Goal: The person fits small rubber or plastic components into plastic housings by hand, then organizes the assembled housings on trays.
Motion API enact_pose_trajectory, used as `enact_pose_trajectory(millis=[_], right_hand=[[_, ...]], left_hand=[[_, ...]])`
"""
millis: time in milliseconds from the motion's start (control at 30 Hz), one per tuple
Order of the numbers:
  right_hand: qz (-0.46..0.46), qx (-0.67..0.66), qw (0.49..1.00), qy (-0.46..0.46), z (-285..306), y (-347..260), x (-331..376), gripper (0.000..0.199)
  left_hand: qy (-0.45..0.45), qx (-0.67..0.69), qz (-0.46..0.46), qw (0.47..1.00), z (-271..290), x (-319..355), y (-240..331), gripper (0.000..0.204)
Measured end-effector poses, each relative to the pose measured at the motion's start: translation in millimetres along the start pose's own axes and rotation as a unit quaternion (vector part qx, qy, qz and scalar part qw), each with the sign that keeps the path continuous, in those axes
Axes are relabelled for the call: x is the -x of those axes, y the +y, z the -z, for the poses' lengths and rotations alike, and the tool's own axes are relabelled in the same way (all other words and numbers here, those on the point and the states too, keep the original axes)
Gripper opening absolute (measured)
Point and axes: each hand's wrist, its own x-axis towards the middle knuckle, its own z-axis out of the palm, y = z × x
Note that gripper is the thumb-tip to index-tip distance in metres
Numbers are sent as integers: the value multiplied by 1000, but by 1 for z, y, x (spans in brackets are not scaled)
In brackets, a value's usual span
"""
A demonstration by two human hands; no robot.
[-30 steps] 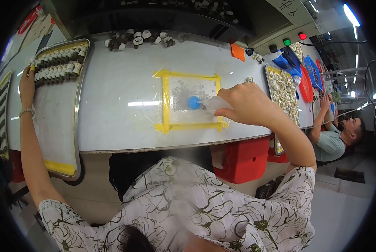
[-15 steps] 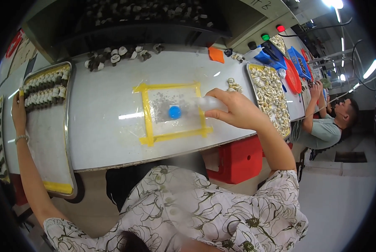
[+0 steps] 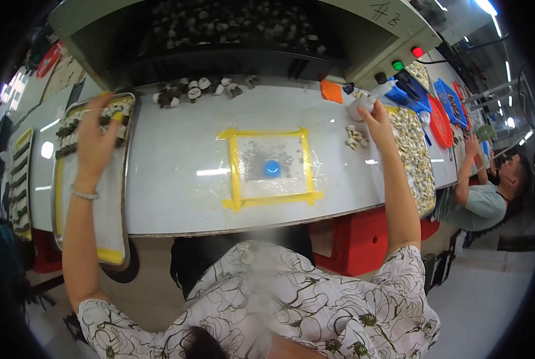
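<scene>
My right hand [image 3: 376, 119] is closed round a translucent white squeeze bottle [image 3: 360, 108] at the back right, just above the table. A small heap of pale parts [image 3: 356, 137] lies in front of it. On the left, my left hand [image 3: 97, 140] hovers over a metal-rimmed tray [image 3: 128, 179], fingers apart, with yellow covers on fingertips; nothing shows between them. Rows of small white-and-dark parts [image 3: 69, 134] fill the tray's far end, partly behind this hand. Between my hands, a blue round cap-like piece [image 3: 271, 169] sits on a wet, grey-spotted patch framed by yellow tape [image 3: 235, 170].
At the back, a machine opening [image 3: 231, 63] holds many dark-and-white parts, with more loose ones [image 3: 194, 91] before it. An orange piece [image 3: 332, 91] lies nearby. A tray of pale parts [image 3: 412, 149], red stool [image 3: 360, 239] and seated co-worker [image 3: 482, 203] are right.
My right hand has carried the squeeze bottle from the taped square to the back right. My left hand has lifted off the tray's left edge and moved right over it. The view has shifted.
</scene>
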Motion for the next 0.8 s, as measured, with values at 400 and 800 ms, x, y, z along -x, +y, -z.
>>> enact_pose_trajectory(millis=[400,800], right_hand=[[10,13,999,28,-5,-26,41,44],[-20,228,974,-2,-2,-69,96,25]], left_hand=[[-162,-72,8,984,-67,-27,36,46],[-206,66,88,972,-56,-1,71,20]])
